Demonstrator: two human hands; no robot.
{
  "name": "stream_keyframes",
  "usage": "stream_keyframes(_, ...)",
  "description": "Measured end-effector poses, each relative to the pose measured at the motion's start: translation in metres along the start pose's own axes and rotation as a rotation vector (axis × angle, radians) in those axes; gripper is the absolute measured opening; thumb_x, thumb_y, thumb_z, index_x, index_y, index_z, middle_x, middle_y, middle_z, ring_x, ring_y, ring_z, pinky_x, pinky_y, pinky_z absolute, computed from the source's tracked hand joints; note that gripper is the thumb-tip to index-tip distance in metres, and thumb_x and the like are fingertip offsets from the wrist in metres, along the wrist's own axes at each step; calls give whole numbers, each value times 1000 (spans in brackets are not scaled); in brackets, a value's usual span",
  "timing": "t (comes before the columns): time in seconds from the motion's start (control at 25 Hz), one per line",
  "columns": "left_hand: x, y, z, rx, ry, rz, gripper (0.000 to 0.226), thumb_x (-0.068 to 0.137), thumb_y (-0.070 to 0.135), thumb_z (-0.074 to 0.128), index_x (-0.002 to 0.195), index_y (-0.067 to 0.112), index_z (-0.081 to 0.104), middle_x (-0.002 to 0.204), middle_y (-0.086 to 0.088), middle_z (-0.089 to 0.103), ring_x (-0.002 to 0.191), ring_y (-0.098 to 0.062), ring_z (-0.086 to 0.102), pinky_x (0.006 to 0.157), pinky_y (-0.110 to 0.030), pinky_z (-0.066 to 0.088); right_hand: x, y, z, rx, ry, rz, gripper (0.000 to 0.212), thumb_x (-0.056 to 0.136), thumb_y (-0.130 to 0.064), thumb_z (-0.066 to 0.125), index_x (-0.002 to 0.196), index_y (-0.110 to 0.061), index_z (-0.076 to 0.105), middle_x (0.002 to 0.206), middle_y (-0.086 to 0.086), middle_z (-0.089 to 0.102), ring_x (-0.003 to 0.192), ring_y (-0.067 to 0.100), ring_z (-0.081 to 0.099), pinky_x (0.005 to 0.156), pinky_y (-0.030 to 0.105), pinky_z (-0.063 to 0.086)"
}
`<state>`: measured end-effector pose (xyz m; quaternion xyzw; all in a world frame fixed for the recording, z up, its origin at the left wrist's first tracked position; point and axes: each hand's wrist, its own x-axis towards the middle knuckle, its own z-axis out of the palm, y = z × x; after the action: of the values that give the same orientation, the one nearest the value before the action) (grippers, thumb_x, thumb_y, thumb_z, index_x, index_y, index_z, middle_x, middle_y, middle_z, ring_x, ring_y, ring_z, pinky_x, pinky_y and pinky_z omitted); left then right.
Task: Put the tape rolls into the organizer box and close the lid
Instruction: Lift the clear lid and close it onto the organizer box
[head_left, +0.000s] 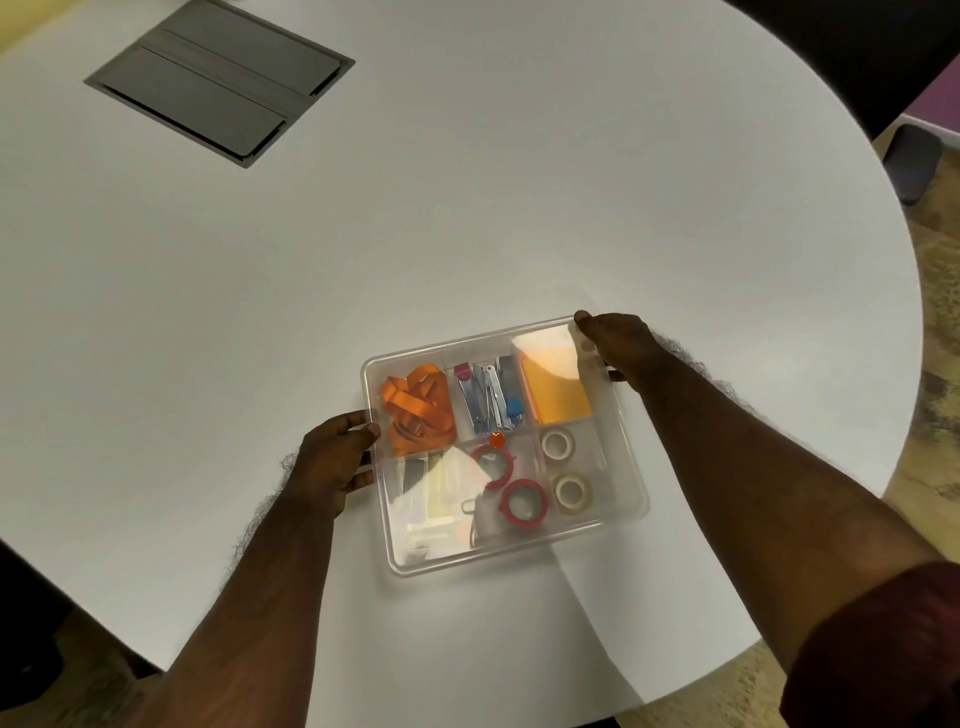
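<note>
White table (467, 208): hands' grip on organizer box (631, 467)

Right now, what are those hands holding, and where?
The clear plastic organizer box: left hand on its left edge, right hand on its far right corner.

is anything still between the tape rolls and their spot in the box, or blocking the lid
Nothing visible. The two beige tape rolls and two red-rimmed rolls already lie inside the organizer box. The clear lid appears seated over them, left hand and right hand gripping opposite edges.
</note>
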<state>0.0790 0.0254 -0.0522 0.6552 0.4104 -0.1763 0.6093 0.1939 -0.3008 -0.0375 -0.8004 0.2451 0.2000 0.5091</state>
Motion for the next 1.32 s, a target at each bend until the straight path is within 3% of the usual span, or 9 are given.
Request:
stream_keyframes(0.2,4,-3,2,4,-6,14,16,91,17,62,103,26,68,91,1,73,81,-16,69,61,-31,51,13,3,-2,52,-14,94,51,88,-44,66,111,2,64,92,14,62,82,28,56,74,39,48)
stream_keyframes(0.4,6,1,2,10,-18,13,15,92,17,61,101,27,67,90,1,73,81,-15,70,60,-29,50,18,11,-3,128,-67,167,51,85,-44,70,116,-4,62,105,16,62,95,34,61,92,52,54)
stream_keyframes(0.56,-3,1,6,-13,-7,24,14,94,19,57,105,23,66,92,-1,72,79,-17,68,60,-29,51,12,11,-2,32,-73,12,43,93,-46,58,113,-8,62,101,14,60,92,32,59,83,45,52)
stream_keyframes(0.72,-24,-12,3,-7,-3,57,19,96,28,54,111,25,65,102,-1,71,93,-21,66,75,-36,54,-24,42,-19,109,-194,51,38,94,-49,55,121,-22,60,116,4,66,104,28,64,93,47,51)
stream_keyframes(0.92,-63,-73,-31,74,-287,-91,34,86,17,68,117,30,65,106,4,76,102,-19,69,82,-33,56,-97,123,-50,40,-429,163,42,84,-28,74,123,-30,60,108,0,73,91,17,73,69,29,59)
stream_keyframes(1.12,-74,-102,-29,-91,-260,-92,50,83,-4,66,126,20,60,118,-5,71,112,-23,66,89,-30,58,-117,149,-44,171,-340,138,43,88,-10,70,128,-19,59,111,17,67,93,27,71,75,30,62)
stream_keyframes(1.32,-74,-109,-27,-105,-213,-46,45,83,-5,66,122,18,63,117,-7,72,110,-23,67,87,-28,58,-118,150,-36,196,-241,172,36,85,-4,72,120,-9,64,92,11,67,79,25,69,69,30,63)
